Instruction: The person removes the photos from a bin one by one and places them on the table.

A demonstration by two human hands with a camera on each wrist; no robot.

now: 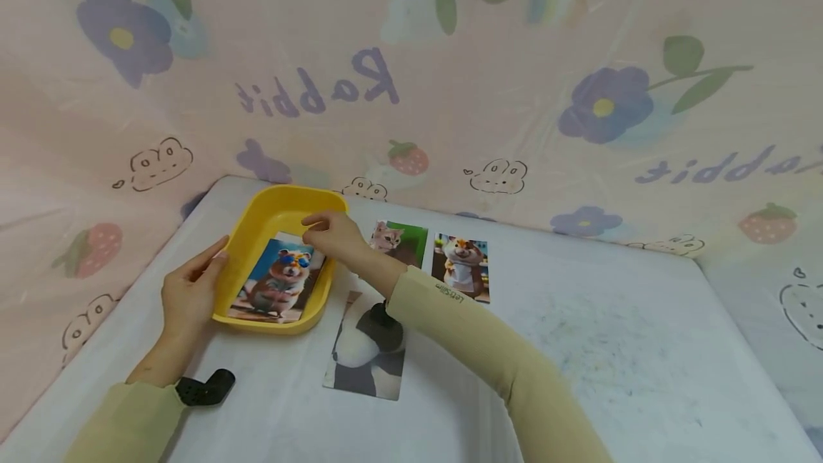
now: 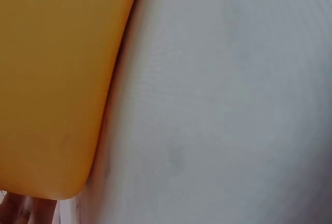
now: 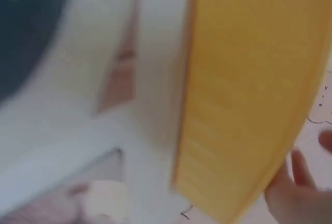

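Observation:
A yellow tray (image 1: 257, 223) stands at the left of the table, and several picture cards lie in it. The top card (image 1: 283, 281) shows a hamster in blue sunglasses. My left hand (image 1: 189, 299) grips the tray's left side, thumb at the rim; in the left wrist view, fingers (image 2: 26, 211) show below the tray's end. My right hand (image 1: 334, 238) is over the tray's right rim at the top card's upper corner, index finger and thumb apart. Outside the tray lie a panda card (image 1: 366, 345), a cat card (image 1: 408, 234) and another hamster card (image 1: 461, 266).
White covering lies over the table (image 1: 617, 349), with dark smudges on its right side. A curtain (image 1: 437, 106) with flowers, rabbits and lettering hangs behind and to the left. The right forearm (image 1: 482, 341) crosses above the panda card and the cards at the back.

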